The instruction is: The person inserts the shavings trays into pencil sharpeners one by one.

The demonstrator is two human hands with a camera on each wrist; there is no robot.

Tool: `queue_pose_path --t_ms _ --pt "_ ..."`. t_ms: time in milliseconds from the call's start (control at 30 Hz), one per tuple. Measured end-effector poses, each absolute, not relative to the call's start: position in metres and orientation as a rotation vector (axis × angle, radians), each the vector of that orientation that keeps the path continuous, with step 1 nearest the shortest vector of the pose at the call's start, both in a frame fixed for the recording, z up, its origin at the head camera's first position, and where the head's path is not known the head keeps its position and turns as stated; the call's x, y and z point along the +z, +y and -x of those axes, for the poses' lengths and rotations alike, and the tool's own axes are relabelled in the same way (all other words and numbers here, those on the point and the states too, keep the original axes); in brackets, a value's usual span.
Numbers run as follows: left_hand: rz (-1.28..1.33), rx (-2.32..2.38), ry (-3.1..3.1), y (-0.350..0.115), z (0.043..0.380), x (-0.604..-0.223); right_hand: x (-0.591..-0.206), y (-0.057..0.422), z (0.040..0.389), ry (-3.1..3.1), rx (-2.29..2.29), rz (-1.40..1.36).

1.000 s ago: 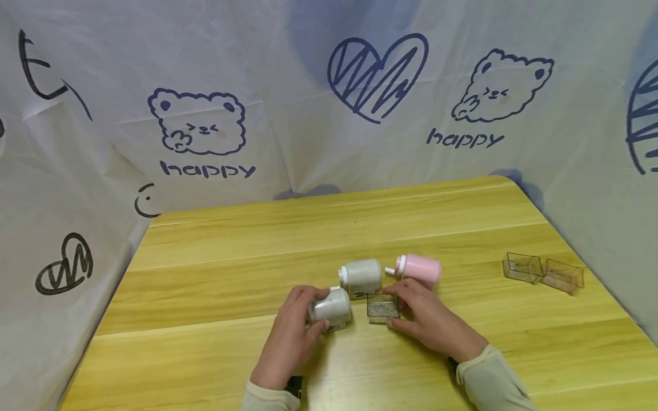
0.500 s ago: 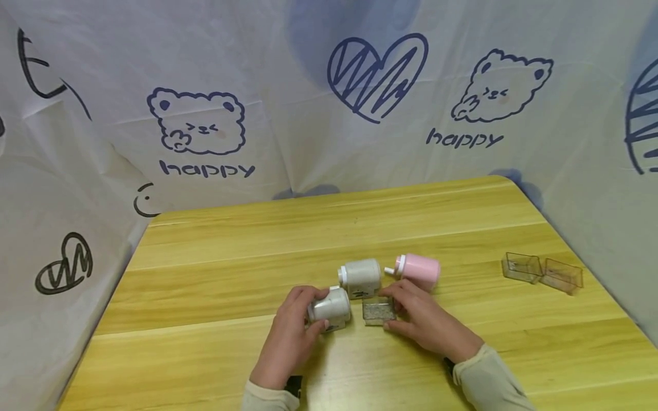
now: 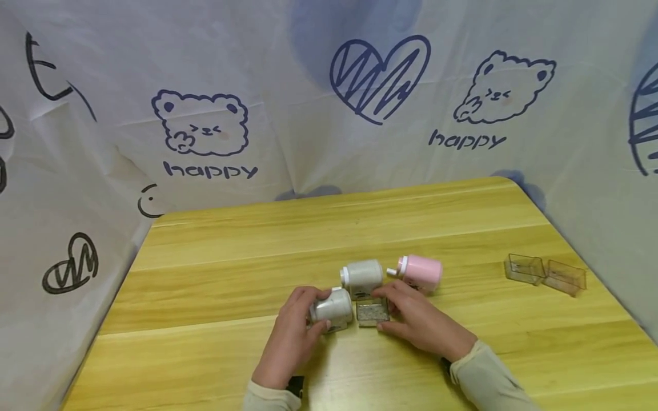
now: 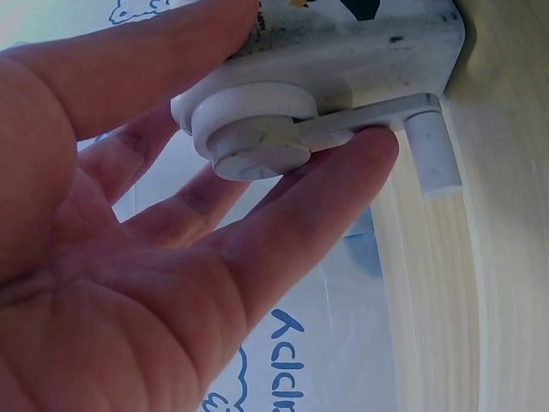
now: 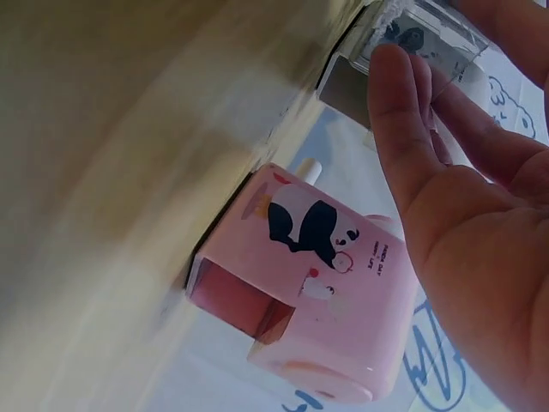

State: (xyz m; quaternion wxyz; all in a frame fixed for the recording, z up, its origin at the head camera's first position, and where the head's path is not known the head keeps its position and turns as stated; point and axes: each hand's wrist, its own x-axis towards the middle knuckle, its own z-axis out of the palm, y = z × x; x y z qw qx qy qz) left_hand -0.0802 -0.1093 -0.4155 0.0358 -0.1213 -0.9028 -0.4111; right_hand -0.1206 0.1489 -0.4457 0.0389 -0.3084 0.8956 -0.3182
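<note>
My left hand grips a white crank pencil sharpener on the table. The left wrist view shows the crank at its end, with a finger against it. Between thumb and fingers my right hand pinches a small clear shavings drawer, just right of the white sharpener; grey residue shows in it. Behind the drawer sits a greyish sharpener. A pink sharpener with a panda print stands beyond my right hand; the right wrist view shows an opening low in its body.
Two more clear drawers, brownish in tint, lie side by side near the right edge of the wooden table. A pale cloth with drawn bears and hearts hangs behind and at the sides.
My right hand has slid left with the clear drawer, bringing it closer to the white sharpener. The left hand keeps its hold in nearly the same place.
</note>
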Motion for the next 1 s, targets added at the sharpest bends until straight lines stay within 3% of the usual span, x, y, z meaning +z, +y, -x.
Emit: queue_pose_path --t_ms 1000 --pt "0.352 -1.298 -2.8 -0.1104 0.0807 -0.418 -0.4449 0.1434 0.1202 2.735 -0.941 1.054"
